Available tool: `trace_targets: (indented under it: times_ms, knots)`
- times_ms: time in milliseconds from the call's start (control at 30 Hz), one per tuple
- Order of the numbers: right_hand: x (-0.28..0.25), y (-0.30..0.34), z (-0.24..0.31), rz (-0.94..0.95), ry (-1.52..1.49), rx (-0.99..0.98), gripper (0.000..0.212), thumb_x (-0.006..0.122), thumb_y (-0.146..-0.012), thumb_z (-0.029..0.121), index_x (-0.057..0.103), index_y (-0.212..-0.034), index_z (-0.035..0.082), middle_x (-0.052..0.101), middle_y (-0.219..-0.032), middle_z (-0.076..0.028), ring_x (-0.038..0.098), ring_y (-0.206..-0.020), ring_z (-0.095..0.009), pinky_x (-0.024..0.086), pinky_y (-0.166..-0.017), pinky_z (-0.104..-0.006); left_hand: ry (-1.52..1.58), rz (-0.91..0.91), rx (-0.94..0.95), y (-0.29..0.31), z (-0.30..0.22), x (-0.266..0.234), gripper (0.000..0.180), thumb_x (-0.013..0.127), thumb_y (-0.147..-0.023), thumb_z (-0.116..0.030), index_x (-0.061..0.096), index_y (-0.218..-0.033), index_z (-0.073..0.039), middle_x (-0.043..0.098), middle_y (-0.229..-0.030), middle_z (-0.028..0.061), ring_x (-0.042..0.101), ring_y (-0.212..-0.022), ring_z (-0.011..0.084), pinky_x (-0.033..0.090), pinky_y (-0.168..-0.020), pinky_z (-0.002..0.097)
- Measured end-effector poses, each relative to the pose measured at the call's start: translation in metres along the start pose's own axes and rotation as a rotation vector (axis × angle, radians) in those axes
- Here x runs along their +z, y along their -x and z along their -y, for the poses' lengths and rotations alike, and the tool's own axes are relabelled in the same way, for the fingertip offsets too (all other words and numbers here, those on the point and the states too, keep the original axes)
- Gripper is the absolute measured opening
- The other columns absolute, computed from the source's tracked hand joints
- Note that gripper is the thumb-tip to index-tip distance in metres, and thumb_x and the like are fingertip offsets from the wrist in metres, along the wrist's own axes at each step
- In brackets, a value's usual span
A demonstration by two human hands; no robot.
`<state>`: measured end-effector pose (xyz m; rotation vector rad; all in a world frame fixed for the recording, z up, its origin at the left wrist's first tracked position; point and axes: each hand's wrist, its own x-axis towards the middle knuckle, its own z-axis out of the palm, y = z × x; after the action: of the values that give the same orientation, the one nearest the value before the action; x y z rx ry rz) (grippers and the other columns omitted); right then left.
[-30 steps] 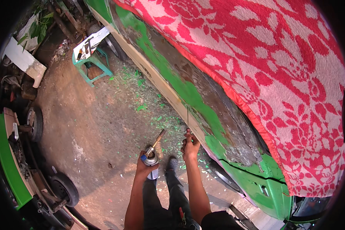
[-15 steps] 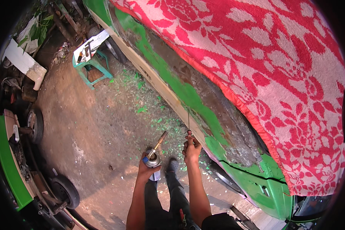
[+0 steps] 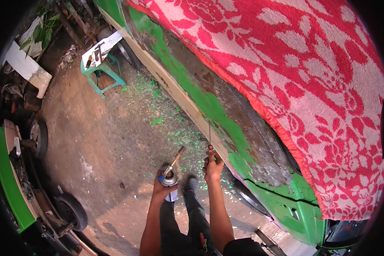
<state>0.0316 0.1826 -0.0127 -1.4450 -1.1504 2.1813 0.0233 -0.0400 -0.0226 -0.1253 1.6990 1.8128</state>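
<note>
My left hand [image 3: 159, 187] is closed around the canister of a gas blowtorch [image 3: 170, 181], its brass nozzle slanting up and right toward the car. No flame can be made out. In my right hand [image 3: 213, 167] is a thin-shafted screwdriver [image 3: 210, 135], gripped by its handle. Its tip reaches the lower edge of the green paint on the car's side [image 3: 224, 114], apparently touching it, though contact is hard to confirm. Above this green strip the paint is gone, leaving a grey-brown bare band [image 3: 226, 96]; a beige strip [image 3: 175, 91] runs below.
A red and pink floral blanket [image 3: 303, 77] covers the car's upper part. Green paint flakes [image 3: 158, 121] litter the ground beside it. Tools lie on a white board on a teal stool [image 3: 104, 77]. At left stands another green vehicle part [image 3: 6, 179] near loose wheels [image 3: 71, 211].
The view has shifted very slightly. Both hands keep their grips, and the screwdriver tip stays at about the same place on the car.
</note>
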Motion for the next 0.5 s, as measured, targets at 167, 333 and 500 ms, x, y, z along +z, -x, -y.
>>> trace_targets:
  times_ms: [167,333,500]
  knots:
    - [0.001,-0.008,0.002,0.015,-0.01,0.034,0.024,0.062,-0.095,0.029,0.058,-0.091,0.006,0.042,-0.056,0.005,0.031,-0.042,-0.003,0.022,-0.036,-0.023,0.018,0.011,-0.015,-0.003,-0.002,0.001,0.061,0.082,-0.059,0.004,0.042,-0.102,-0.01,0.061,-0.092,0.0035,0.063,-0.088,0.0155,0.051,-0.079,0.0321]
    - [-0.002,0.001,0.008,0.032,-0.03,0.055,0.019,0.062,-0.095,0.027,0.056,-0.091,0.009,0.043,-0.058,0.004,0.033,-0.04,-0.004,0.023,-0.034,-0.0213,-0.06,0.001,0.07,-0.003,0.004,-0.004,0.061,0.077,-0.062,0.009,0.039,-0.105,-0.009,0.067,-0.088,0.0102,0.07,-0.085,0.0224,0.055,-0.077,0.0365]
    - [0.004,-0.008,0.005,0.035,-0.074,0.047,0.02,0.062,-0.096,0.026,0.058,-0.091,0.007,0.044,-0.057,0.005,0.031,-0.04,-0.003,0.02,-0.035,-0.0218,-0.029,0.024,0.043,-0.005,0.002,-0.001,0.06,0.077,-0.062,0.009,0.039,-0.105,-0.009,0.068,-0.09,0.0111,0.069,-0.086,0.0219,0.055,-0.078,0.0365]
